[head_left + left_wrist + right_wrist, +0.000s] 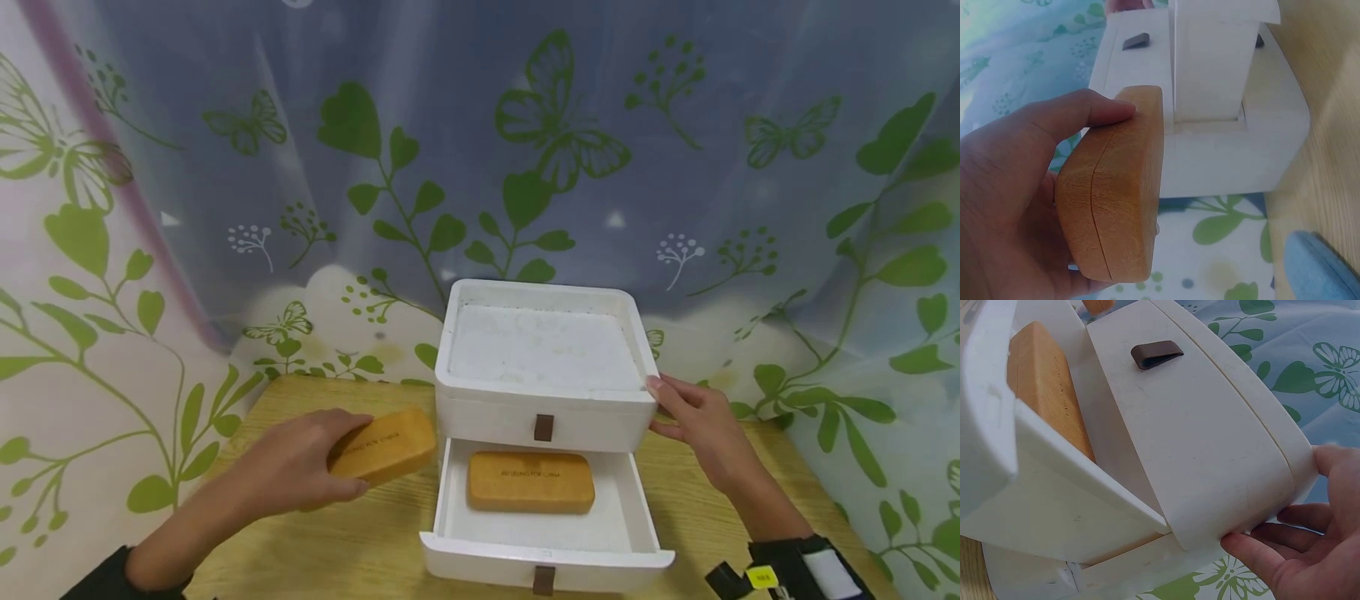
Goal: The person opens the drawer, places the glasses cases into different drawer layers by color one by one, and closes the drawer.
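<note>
My left hand (303, 467) holds a tan glasses case (390, 446) with dark lettering, thumb on one side and fingers on the other. In the left wrist view, a seam runs along the end of this case. It is up in the air, left of a white two-drawer box (495, 390). The lower drawer (622, 525) is pulled out, and a second tan glasses case (531, 483) lies flat inside it. At the box's upper right front corner, my right hand (701, 429) grips the edge and side with its fingertips.
The upper drawer stays closed, with a brown pull tab (543, 427). The box's top is a shallow tray with a raised rim. A wooden table (330, 542) supports it, before a leaf-patterned curtain (450, 125). A blue case-like object (1319, 269) lies on the table.
</note>
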Demonstrator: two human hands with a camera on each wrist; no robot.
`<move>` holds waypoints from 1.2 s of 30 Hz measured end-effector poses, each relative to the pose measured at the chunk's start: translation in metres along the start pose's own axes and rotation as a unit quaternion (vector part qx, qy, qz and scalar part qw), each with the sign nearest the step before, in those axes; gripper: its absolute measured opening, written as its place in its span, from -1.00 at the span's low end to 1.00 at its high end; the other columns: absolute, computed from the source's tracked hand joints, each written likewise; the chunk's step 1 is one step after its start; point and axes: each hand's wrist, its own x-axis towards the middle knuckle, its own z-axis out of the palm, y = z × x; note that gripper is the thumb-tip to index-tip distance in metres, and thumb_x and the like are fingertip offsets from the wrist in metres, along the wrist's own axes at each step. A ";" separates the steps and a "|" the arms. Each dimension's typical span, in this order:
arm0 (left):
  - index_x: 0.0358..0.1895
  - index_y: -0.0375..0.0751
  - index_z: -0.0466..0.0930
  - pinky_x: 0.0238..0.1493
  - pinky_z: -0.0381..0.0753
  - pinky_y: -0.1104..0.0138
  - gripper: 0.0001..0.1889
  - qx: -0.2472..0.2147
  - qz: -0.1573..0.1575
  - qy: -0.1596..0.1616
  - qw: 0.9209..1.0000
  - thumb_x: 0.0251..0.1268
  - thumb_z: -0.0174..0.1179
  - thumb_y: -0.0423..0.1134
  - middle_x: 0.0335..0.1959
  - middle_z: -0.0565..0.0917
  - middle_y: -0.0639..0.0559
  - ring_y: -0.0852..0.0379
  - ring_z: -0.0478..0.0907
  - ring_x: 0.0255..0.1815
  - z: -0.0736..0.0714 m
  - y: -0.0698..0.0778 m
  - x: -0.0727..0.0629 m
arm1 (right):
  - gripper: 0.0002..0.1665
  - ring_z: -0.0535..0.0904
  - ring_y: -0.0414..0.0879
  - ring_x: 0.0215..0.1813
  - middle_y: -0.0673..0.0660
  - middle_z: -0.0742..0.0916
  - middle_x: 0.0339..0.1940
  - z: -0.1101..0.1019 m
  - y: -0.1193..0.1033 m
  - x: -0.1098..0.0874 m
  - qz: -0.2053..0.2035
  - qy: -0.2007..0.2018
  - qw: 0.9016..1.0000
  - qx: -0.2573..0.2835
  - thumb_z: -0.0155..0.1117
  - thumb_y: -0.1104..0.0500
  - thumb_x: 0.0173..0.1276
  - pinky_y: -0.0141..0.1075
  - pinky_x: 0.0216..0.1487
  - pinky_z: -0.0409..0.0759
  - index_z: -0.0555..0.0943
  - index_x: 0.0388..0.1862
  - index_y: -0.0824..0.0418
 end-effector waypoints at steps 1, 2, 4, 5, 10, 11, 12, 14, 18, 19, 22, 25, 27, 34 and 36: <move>0.37 -0.09 0.58 -0.04 0.67 0.11 -0.16 0.001 0.003 0.001 1.000 0.01 0.49 0.25 0.20 0.73 -0.01 0.07 0.68 0.05 -0.001 0.002 0.000 | -0.15 0.48 0.38 0.47 0.44 0.38 0.59 0.000 0.000 0.000 0.000 0.000 1.000 0.000 0.02 -0.22 0.65 -0.23 0.14 0.73 0.21 0.63 0.33; 0.37 -0.10 0.58 -0.04 0.67 0.11 -0.16 0.002 0.006 0.002 1.000 0.00 0.50 0.24 0.19 0.73 -0.01 0.08 0.68 0.05 -0.001 0.003 0.000 | -0.15 0.48 0.38 0.47 0.44 0.38 0.59 0.000 0.000 0.000 0.001 0.000 1.000 0.000 0.02 -0.21 0.65 -0.23 0.14 0.73 0.21 0.63 0.33; 0.36 -0.10 0.59 -0.05 0.67 0.13 -0.16 0.004 0.011 0.005 1.000 -0.01 0.50 0.24 0.19 0.73 -0.01 0.10 0.67 0.04 -0.001 0.006 -0.001 | -0.15 0.48 0.38 0.47 0.44 0.38 0.59 0.000 0.001 0.000 0.000 0.000 1.000 -0.001 0.02 -0.21 0.65 -0.22 0.14 0.73 0.22 0.63 0.33; 0.36 -0.09 0.59 -0.05 0.67 0.14 -0.17 0.005 0.012 0.005 1.000 -0.01 0.50 0.23 0.19 0.73 0.01 0.11 0.67 0.04 -0.001 0.008 -0.001 | -0.15 0.48 0.38 0.47 0.45 0.38 0.59 0.000 0.001 0.000 -0.001 0.000 1.000 -0.001 0.02 -0.21 0.65 -0.21 0.14 0.72 0.22 0.63 0.33; 0.35 -0.07 0.60 -0.05 0.67 0.14 -0.18 0.006 0.024 0.009 1.000 -0.02 0.51 0.22 0.18 0.73 0.04 0.13 0.67 0.05 -0.002 0.013 -0.003 | -0.12 0.48 0.39 0.46 0.44 0.39 0.58 0.000 0.000 -0.001 -0.004 0.002 1.000 -0.008 0.02 -0.25 0.63 -0.22 0.13 0.73 0.23 0.63 0.33; 0.35 -0.06 0.60 -0.04 0.68 0.13 -0.19 0.008 0.027 0.010 1.000 -0.02 0.51 0.22 0.18 0.73 0.04 0.12 0.68 0.06 -0.002 0.013 -0.003 | -0.12 0.49 0.40 0.46 0.44 0.39 0.58 0.000 0.000 -0.001 -0.004 0.002 1.000 -0.007 0.03 -0.25 0.63 -0.21 0.13 0.73 0.23 0.63 0.33; 0.35 -0.07 0.60 -0.03 0.69 0.12 -0.18 0.009 0.031 0.012 0.999 -0.03 0.51 0.22 0.19 0.73 0.03 0.10 0.68 0.08 -0.003 0.014 -0.004 | -0.12 0.49 0.39 0.46 0.44 0.39 0.58 0.000 0.000 -0.001 -0.003 0.003 1.000 -0.008 0.03 -0.26 0.63 -0.22 0.12 0.73 0.23 0.63 0.33; 0.35 -0.07 0.60 -0.01 0.69 0.12 -0.18 0.012 0.034 0.015 0.999 -0.03 0.52 0.20 0.19 0.73 0.03 0.09 0.68 0.09 -0.003 0.016 -0.004 | -0.11 0.49 0.40 0.46 0.44 0.39 0.58 0.000 -0.001 -0.001 -0.002 0.004 1.000 -0.007 0.03 -0.26 0.63 -0.23 0.12 0.73 0.22 0.63 0.33; 0.34 -0.07 0.60 -0.05 0.69 0.17 -0.19 0.014 0.043 0.017 0.999 -0.04 0.52 0.18 0.18 0.74 0.05 0.14 0.68 0.06 -0.005 0.021 -0.006 | -0.11 0.49 0.39 0.46 0.44 0.39 0.59 0.000 -0.001 -0.001 -0.004 0.004 1.000 -0.006 0.03 -0.26 0.63 -0.24 0.12 0.73 0.22 0.63 0.33; 0.34 -0.06 0.60 -0.07 0.68 0.19 -0.20 0.016 0.047 0.019 0.999 -0.04 0.51 0.18 0.17 0.74 0.06 0.15 0.68 0.05 -0.005 0.023 -0.006 | -0.11 0.49 0.39 0.46 0.44 0.39 0.59 0.000 -0.001 -0.001 -0.005 0.004 1.000 -0.006 0.03 -0.25 0.63 -0.24 0.12 0.73 0.22 0.63 0.33; 0.34 -0.05 0.60 -0.06 0.70 0.20 -0.20 0.020 0.057 0.022 0.998 -0.02 0.51 0.19 0.17 0.74 0.07 0.15 0.69 0.06 -0.006 0.027 -0.006 | -0.12 0.49 0.40 0.46 0.43 0.39 0.59 0.000 -0.001 -0.001 -0.006 0.005 1.000 -0.008 0.03 -0.26 0.63 -0.22 0.12 0.73 0.23 0.63 0.32; 0.35 -0.05 0.60 -0.08 0.71 0.21 -0.21 0.022 0.071 0.026 0.997 -0.01 0.50 0.19 0.15 0.74 0.06 0.15 0.69 0.04 -0.006 0.031 -0.006 | -0.12 0.49 0.39 0.46 0.43 0.39 0.59 0.000 -0.001 -0.001 -0.005 0.005 1.000 -0.005 0.03 -0.26 0.63 -0.22 0.12 0.73 0.23 0.63 0.32; 0.35 -0.05 0.60 -0.07 0.72 0.20 -0.21 0.022 0.079 0.026 0.996 -0.01 0.51 0.18 0.16 0.74 0.06 0.13 0.70 0.05 -0.005 0.034 -0.005 | -0.12 0.48 0.40 0.46 0.44 0.38 0.59 0.000 0.000 -0.001 -0.005 0.004 1.000 -0.003 0.03 -0.25 0.63 -0.22 0.12 0.73 0.23 0.63 0.33; 0.37 -0.05 0.58 0.02 0.73 0.11 -0.21 0.015 0.101 0.018 0.995 0.03 0.51 0.16 0.21 0.72 0.06 0.06 0.70 0.16 -0.002 0.043 0.000 | -0.12 0.48 0.40 0.46 0.43 0.39 0.59 0.000 0.000 -0.001 -0.002 0.006 1.000 -0.002 0.02 -0.26 0.63 -0.23 0.12 0.73 0.23 0.63 0.32; 0.37 -0.06 0.58 0.02 0.74 0.13 -0.21 0.014 0.109 0.017 0.994 0.03 0.51 0.16 0.20 0.72 0.07 0.08 0.70 0.15 -0.001 0.047 0.001 | -0.12 0.49 0.40 0.46 0.43 0.39 0.59 0.000 0.000 -0.001 -0.003 0.007 1.000 -0.003 0.03 -0.26 0.63 -0.22 0.12 0.73 0.23 0.63 0.32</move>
